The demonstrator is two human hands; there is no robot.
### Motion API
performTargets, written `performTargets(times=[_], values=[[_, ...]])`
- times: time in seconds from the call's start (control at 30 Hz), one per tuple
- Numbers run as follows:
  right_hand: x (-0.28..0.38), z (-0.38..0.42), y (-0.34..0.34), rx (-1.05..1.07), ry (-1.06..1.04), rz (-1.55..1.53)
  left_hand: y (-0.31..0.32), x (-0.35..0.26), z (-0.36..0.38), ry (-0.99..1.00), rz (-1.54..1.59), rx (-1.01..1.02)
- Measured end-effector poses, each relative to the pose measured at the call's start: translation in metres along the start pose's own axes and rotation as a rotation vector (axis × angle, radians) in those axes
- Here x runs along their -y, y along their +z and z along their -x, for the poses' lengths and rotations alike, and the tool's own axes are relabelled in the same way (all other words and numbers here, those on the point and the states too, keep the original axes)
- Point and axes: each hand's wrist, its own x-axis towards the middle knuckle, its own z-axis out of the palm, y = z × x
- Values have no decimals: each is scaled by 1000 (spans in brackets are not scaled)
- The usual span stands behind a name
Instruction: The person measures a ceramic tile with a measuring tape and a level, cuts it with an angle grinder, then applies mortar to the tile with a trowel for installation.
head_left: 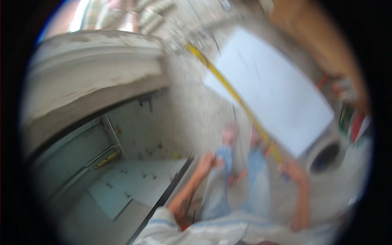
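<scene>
The view is heavily blurred. My right hand (292, 168) is raised at the lower end of a long yellow level (237, 98) and appears closed on it. The level runs diagonally up to the left along the edge of a large white tile (271, 87), which hangs tilted above the floor. I cannot tell whether the hand also grips the tile. My left hand (206, 161) rests by my left knee, on the blue trousers (222, 179); its fingers are too blurred to read. My two feet (241, 134) stand on the speckled floor.
A black frame edge (167, 192) runs diagonally at the lower left, with a pale tiled surface (126, 179) beyond it. A concrete ledge (90, 77) curves across the upper left. A round white opening, maybe a bucket (326, 155), sits at the right, with red items (355, 122) behind it.
</scene>
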Motion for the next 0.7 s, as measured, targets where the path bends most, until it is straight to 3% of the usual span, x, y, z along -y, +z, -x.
performTargets(times=[0.03,0.07,0.1,0.13,0.17,0.3,0.33,0.37,0.4,0.43,0.53,0.63,0.7], values=[[30,10,21,23,36,-38,8,0,25,15,-190,-139],[53,17,37,76,143,-53,-22,65,18,40,-138,-61],[55,13,58,97,102,-125,-19,52,39,8,-255,99],[77,21,79,43,43,-91,-8,71,51,-35,102,31],[88,21,95,58,-9,-3,1,73,58,3,-3,55],[119,0,154,147,-139,71,54,9,101,130,-311,56],[134,0,172,152,-133,111,65,-23,125,143,-102,108],[142,-6,189,132,-312,132,70,-44,137,155,105,156],[143,-9,205,127,-470,152,72,-34,125,335,211,184],[149,-18,223,119,-500,171,71,-28,122,497,336,190],[173,-6,278,136,-322,93,44,-22,139,459,403,-22],[176,-8,326,158,-190,112,8,2,145,411,647,-58],[182,-16,363,189,-92,116,-26,20,138,533,537,-165]])
